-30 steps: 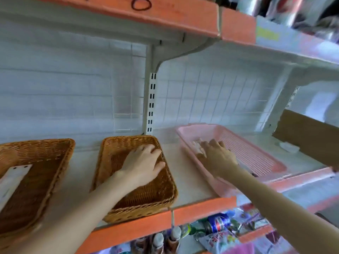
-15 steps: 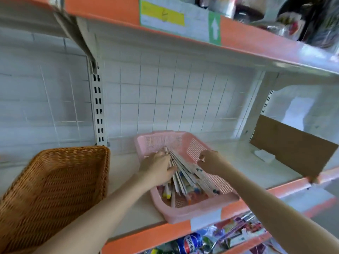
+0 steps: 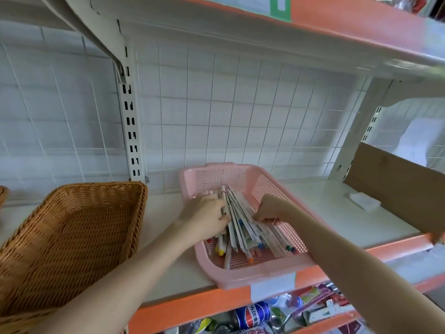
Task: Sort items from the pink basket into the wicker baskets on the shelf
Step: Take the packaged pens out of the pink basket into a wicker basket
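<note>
A pink plastic basket sits on the white shelf, near its front edge. Inside lies a fanned bundle of long thin paper-wrapped items with coloured tips. My left hand grips the bundle from its left side, fingers curled around it. At the bundle's right side my right hand pinches several of the wrapped items. A brown wicker basket stands to the left of the pink one, and nothing shows inside it.
A brown cardboard sheet leans at the right end of the shelf, with a small white block in front of it. The shelf's orange front lip runs below; cans and packets crowd the shelf underneath. A second wicker basket's edge shows far left.
The view swung right. My left hand left the wicker basket and went into the pink basket; both hands now hold the bundle of wrapped items and have closed tighter on it.
</note>
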A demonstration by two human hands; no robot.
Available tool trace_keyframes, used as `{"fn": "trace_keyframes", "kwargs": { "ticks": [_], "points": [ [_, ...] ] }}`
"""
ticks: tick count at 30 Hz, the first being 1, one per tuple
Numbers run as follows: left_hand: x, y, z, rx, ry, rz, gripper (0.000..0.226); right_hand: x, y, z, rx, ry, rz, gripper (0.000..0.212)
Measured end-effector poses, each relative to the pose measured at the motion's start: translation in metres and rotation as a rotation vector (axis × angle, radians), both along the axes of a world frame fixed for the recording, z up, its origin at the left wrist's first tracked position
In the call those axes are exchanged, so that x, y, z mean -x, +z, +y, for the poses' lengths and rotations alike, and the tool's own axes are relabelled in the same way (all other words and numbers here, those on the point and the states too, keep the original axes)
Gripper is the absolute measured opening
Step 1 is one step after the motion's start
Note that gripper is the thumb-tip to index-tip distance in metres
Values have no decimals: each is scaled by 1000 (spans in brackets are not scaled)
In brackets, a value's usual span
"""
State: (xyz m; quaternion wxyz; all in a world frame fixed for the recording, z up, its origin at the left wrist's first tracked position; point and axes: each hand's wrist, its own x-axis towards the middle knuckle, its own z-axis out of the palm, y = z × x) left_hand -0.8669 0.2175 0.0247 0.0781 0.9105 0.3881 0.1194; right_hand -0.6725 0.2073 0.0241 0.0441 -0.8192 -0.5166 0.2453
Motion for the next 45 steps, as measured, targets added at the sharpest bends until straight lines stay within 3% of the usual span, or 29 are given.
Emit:
{"fn": "trace_keyframes", "kwargs": {
  "ticks": [9,16,23,27,31,34,41,45],
  "points": [
    [-1,-2,1,-23,9,5,36,0,5,-3,65,-23,86,20],
    [-6,2,8,45,25,124,36,-9,9,3,-163,-121,99,6],
    [-51,4,17,134,48,109,20,-22,8,10,-380,-194,202,14],
    [-80,6,21,148,66,216,32,-26,10,5,-460,-231,225,12],
    [-103,0,30,149,139,337,54,-31,12,2,-561,-313,373,23],
    [-113,-4,37,180,198,403,55,-31,14,-1,-607,-351,454,24],
    [-114,-1,45,334,264,366,55,-30,18,-5,-642,-395,503,23],
    [-109,-1,47,366,278,247,43,-26,20,-9,-623,-393,484,24]
  ]
}}
